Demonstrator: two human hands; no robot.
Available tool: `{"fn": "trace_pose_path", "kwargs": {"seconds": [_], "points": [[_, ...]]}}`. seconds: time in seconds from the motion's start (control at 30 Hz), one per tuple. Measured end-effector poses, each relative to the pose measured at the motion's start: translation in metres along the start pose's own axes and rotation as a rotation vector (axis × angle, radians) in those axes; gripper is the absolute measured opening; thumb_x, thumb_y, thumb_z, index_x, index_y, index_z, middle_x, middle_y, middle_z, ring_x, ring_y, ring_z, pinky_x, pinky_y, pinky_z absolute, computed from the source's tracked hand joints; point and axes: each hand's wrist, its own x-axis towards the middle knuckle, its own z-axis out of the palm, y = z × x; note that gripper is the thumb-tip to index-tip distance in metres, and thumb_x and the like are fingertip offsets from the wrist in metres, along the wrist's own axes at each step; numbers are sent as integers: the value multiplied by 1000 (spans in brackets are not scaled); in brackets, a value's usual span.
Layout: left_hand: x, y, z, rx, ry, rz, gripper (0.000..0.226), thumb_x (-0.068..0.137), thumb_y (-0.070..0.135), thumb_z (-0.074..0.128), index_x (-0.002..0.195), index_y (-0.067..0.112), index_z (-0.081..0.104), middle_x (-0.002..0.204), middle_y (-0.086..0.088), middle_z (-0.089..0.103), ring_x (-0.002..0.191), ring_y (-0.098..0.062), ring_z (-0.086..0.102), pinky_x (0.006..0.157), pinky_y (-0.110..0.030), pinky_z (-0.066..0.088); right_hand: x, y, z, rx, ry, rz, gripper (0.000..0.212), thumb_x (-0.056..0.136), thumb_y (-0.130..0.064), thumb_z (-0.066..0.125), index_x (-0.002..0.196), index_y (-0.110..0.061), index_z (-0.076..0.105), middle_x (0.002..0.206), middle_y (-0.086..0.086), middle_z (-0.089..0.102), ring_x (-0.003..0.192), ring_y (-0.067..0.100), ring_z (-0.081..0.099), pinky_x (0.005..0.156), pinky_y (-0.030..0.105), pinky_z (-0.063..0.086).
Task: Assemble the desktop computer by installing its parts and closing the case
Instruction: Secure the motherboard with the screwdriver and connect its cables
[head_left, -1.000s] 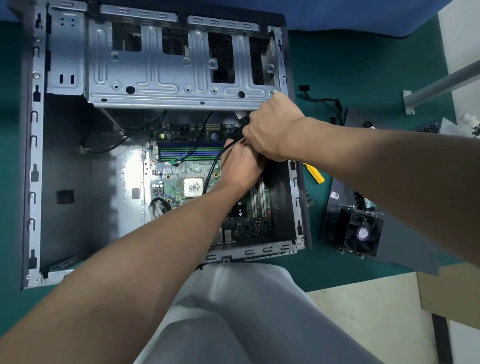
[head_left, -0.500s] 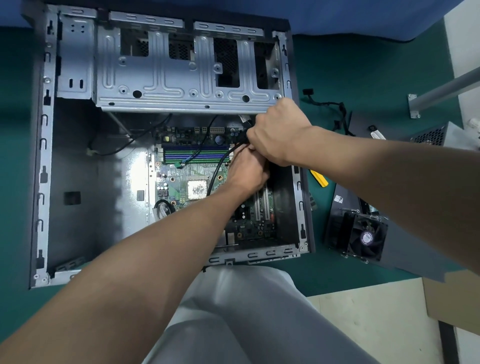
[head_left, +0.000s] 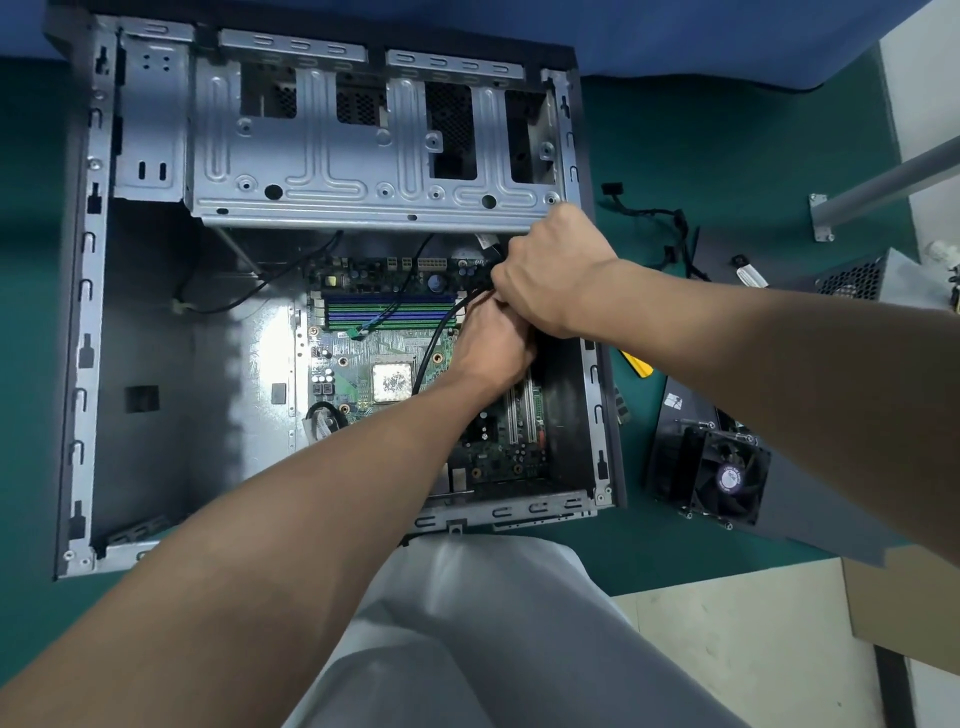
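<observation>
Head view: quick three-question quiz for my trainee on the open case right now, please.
1. True or false: the cooler fan is mounted over the CPU.
2. The left hand and right hand meet at the motherboard's: A) upper right corner, B) lower left corner, C) centre.
3. What thin item runs from beside the CPU up to the hands?
Key: 1 false, it lies outside the case; 2 A; 3 a black cable.

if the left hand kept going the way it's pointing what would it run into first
Most likely the right hand, which lies right against the front of the left hand, curled on a black cable. Past that would come the lower right corner of the drive cage, but depth there is unclear.
</observation>
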Motion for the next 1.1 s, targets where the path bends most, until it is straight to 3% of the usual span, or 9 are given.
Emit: {"fn": "trace_pose_path", "kwargs": {"seconds": [0.07, 0.2, 0.57, 0.67, 0.77, 0.83, 0.9, 1.0, 1.1], "points": [[-2, 0, -1, 22, 4, 47, 22, 72, -6, 62, 94, -7, 62, 93, -22, 62, 80, -34, 59, 65, -26, 38, 0, -1, -2, 15, -5, -1, 16, 96, -14, 35, 88, -24, 46, 106, 3, 63, 94, 25, 61, 68, 34, 28], [-3, 0, -2, -23, 49, 25, 12, 79, -4, 56, 88, -9, 62, 85, -24, 62, 73, -35, 55, 61, -30, 38, -1, -1, -2, 12, -8, 14, 25, 95, -14, 35, 100, -23, 58, 105, 2, 64, 95, 25, 62, 68, 34, 28], [-1, 9, -6, -130, -38, -133, 16, 73, -3, 53, 86, 3, 61, 74, -6, 61, 64, -26, 60, 49, -31, 46, -1, -4, -3, -2, -48, 31, 28, 97, -16, 33, 102, -23, 60, 107, 2, 65, 96, 24, 62, 70, 33, 31], [-7, 13, -14, -136, -4, -158, 13, 75, -3, 52, 83, 0, 62, 71, -11, 61, 63, -32, 59, 43, -31, 38, -5, -2, -9, 79, -46, 47, 25, 94, -14, 36, 97, -22, 59, 106, 4, 65, 97, 26, 63, 71, 33, 32], [-17, 20, -26, -74, 61, -116, 14, 76, -6, 51, 82, -8, 62, 75, -24, 63, 65, -38, 58, 52, -36, 40, -13, 4, -19, 205, -3, 78, 21, 89, -12, 42, 98, -16, 61, 104, 10, 64, 93, 31, 63, 71, 34, 34], [-26, 25, -32, -59, 101, -82, 12, 80, -7, 51, 81, -10, 62, 79, -26, 63, 72, -40, 59, 61, -40, 44, -24, 10, -25, 268, 43, 93, 11, 85, -11, 46, 75, -16, 47, 88, 10, 60, 73, 26, 56, 80, 36, 34], [-37, 31, -37, -19, 180, -10, 13, 86, -2, 56, 90, -6, 67, 84, -22, 65, 77, -33, 61, 71, -38, 46, -39, 15, -29, 343, 111, 148, 21, 80, -12, 50, 64, -17, 38, 74, 8, 54, 58, 22, 43, 83, 36, 30], [-53, 47, -46, 28, 341, 170, 17, 88, 10, 65, 103, 4, 71, 85, -14, 70, 76, -24, 63, 73, -33, 51, -66, 31, -22, 616, 222, 292, 4, 79, -23, 59, 77, -21, 62, 80, 11, 64, 78, 31, 59, 75, 34, 38], [-54, 64, -56, 134, 421, 410, 16, 87, 17, 67, 96, 6, 74, 78, -9, 71, 75, -24, 64, 71, -32, 50, -99, 49, -8, 1027, 229, 381, 6, 79, -28, 68, 74, -25, 66, 77, -2, 67, 85, 26, 60, 77, 32, 48]]}}
